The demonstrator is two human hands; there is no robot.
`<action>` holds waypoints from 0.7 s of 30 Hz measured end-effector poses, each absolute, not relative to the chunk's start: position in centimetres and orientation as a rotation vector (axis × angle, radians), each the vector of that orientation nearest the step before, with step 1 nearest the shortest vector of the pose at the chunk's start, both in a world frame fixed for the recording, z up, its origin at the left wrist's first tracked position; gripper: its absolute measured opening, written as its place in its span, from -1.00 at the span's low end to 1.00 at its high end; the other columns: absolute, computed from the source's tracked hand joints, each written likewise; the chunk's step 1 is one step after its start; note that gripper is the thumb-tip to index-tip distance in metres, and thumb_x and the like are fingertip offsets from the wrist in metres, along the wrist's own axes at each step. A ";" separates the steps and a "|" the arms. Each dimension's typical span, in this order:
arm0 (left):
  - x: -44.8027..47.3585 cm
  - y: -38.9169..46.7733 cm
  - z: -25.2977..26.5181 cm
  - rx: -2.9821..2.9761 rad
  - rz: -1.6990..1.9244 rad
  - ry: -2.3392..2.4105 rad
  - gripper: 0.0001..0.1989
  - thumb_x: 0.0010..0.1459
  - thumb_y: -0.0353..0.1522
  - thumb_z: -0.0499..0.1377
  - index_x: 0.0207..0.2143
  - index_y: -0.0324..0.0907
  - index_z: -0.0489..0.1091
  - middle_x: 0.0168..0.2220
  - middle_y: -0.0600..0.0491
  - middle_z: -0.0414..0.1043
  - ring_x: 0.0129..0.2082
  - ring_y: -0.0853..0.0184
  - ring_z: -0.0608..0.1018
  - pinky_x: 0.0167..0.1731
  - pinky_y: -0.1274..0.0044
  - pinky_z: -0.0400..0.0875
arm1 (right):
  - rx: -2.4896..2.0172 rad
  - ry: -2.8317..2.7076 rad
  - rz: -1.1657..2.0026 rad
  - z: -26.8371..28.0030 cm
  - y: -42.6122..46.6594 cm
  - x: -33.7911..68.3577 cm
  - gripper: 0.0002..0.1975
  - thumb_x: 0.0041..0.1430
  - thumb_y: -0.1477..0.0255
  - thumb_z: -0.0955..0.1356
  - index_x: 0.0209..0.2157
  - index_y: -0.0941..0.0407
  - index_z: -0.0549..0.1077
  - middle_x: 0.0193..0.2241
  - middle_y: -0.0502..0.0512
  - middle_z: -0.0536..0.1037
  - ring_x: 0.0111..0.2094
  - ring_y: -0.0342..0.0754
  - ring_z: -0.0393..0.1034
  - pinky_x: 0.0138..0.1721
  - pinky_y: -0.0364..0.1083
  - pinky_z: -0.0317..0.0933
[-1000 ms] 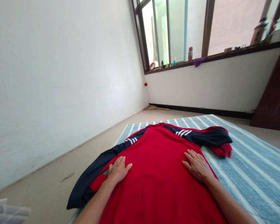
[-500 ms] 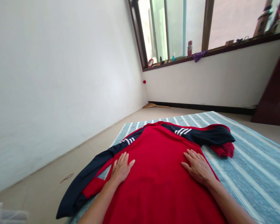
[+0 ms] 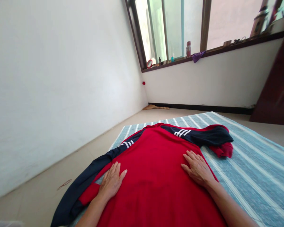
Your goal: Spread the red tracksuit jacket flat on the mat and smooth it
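A red jacket (image 3: 153, 170) with navy sleeves and white stripes lies spread on a blue-and-white striped sheet (image 3: 253, 164). My left hand (image 3: 111, 180) rests flat on the jacket's left edge, close to the left sleeve, thumb apart from the fingers. On the opposite side my right hand (image 3: 197, 167) lies palm down near the right edge, fingers stretched out. The left sleeve (image 3: 73, 192) runs down toward the near left. The right sleeve (image 3: 208, 137) is bent, its red end tucked beneath the navy part. The jacket's lower end runs out of view.
White walls stand at the left and far side. A window sill (image 3: 213, 50) holds a red-framed mirror (image 3: 149, 63), bottles and a purple cloth (image 3: 198, 56). A broom (image 3: 156, 107) lies in the far corner. A dark red door-like panel (image 3: 276, 85) stands at right.
My left hand has slid toward me and slightly outward along the jacket's left edge. The right hand stays at about the same place on the cloth. The view has shifted slightly.
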State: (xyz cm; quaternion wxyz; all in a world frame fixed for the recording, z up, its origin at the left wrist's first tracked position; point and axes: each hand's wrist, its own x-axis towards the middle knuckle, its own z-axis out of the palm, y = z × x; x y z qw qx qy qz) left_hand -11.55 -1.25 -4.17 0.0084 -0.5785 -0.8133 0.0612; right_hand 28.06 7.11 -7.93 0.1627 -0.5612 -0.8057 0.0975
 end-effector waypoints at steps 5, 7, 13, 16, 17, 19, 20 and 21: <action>-10.9 -1.3 -3.4 -1.830 0.229 -2.524 -0.27 0.23 -0.10 -0.20 0.29 -0.41 0.03 0.35 -0.14 -0.06 0.35 0.23 0.03 0.29 0.37 -0.04 | -1.616 -2.306 0.288 -7.7 7.1 28.0 -0.45 0.28 0.14 0.17 0.19 0.12 0.30 0.27 0.18 0.19 0.31 0.12 -0.03 0.28 0.12 -0.16; -10.6 -1.6 -3.0 -1.821 0.251 -2.488 -0.30 0.23 -0.11 -0.19 0.28 -0.39 0.06 0.34 -0.14 -0.02 0.34 0.25 0.05 0.28 0.39 -0.04 | -1.614 -2.304 0.300 -7.6 7.1 28.0 -0.46 0.28 0.15 0.17 0.19 0.12 0.30 0.28 0.18 0.19 0.31 0.12 -0.03 0.28 0.12 -0.16; -10.6 -3.9 -2.4 -1.856 0.510 -2.425 -0.43 0.26 -0.26 -0.16 0.28 -0.19 0.11 0.35 -0.05 -0.09 0.36 0.20 -0.03 0.28 0.24 -0.09 | -1.601 -2.288 0.313 -7.5 7.1 28.0 -0.46 0.27 0.16 0.19 0.19 0.11 0.30 0.27 0.18 0.19 0.30 0.13 -0.01 0.28 0.13 -0.16; -10.5 -4.5 -2.0 -1.923 0.604 -2.408 -0.47 0.25 -0.32 -0.15 0.26 -0.08 0.16 0.36 -0.02 -0.14 0.36 0.17 -0.06 0.26 0.17 -0.10 | -1.607 -2.289 0.329 -7.4 7.1 28.1 -0.46 0.27 0.16 0.19 0.19 0.12 0.31 0.27 0.20 0.18 0.31 0.14 -0.02 0.28 0.14 -0.16; -10.5 -4.5 -1.8 -1.912 0.600 -2.428 -0.46 0.25 -0.31 -0.16 0.27 -0.10 0.13 0.36 -0.03 -0.15 0.36 0.16 -0.05 0.26 0.16 -0.09 | -1.608 -2.290 0.332 -7.3 7.1 28.1 -0.45 0.27 0.16 0.19 0.19 0.13 0.30 0.28 0.20 0.18 0.31 0.14 -0.03 0.28 0.14 -0.16; -10.3 -4.5 -1.7 -1.870 0.553 -2.475 -0.43 0.27 -0.26 -0.18 0.30 -0.17 0.06 0.36 -0.07 -0.15 0.36 0.17 -0.03 0.25 0.17 -0.06 | -1.606 -2.292 0.334 -7.3 7.1 28.1 -0.46 0.27 0.17 0.20 0.19 0.13 0.31 0.28 0.20 0.18 0.31 0.14 -0.03 0.28 0.14 -0.16; -10.3 -4.5 -1.8 -1.859 0.528 -2.486 -0.42 0.27 -0.24 -0.19 0.30 -0.19 0.04 0.36 -0.08 -0.14 0.36 0.18 -0.03 0.25 0.18 -0.05 | -1.604 -2.292 0.334 -7.3 7.1 28.1 -0.46 0.27 0.17 0.20 0.19 0.13 0.31 0.27 0.20 0.18 0.31 0.14 -0.03 0.28 0.14 -0.16; -10.4 -4.5 -1.9 -1.863 0.508 -2.480 -0.42 0.27 -0.24 -0.20 0.30 -0.20 0.04 0.36 -0.07 -0.13 0.36 0.19 -0.03 0.26 0.19 -0.05 | -1.603 -2.292 0.334 -7.3 7.1 28.1 -0.46 0.27 0.17 0.20 0.19 0.13 0.31 0.27 0.20 0.18 0.31 0.14 -0.02 0.28 0.14 -0.16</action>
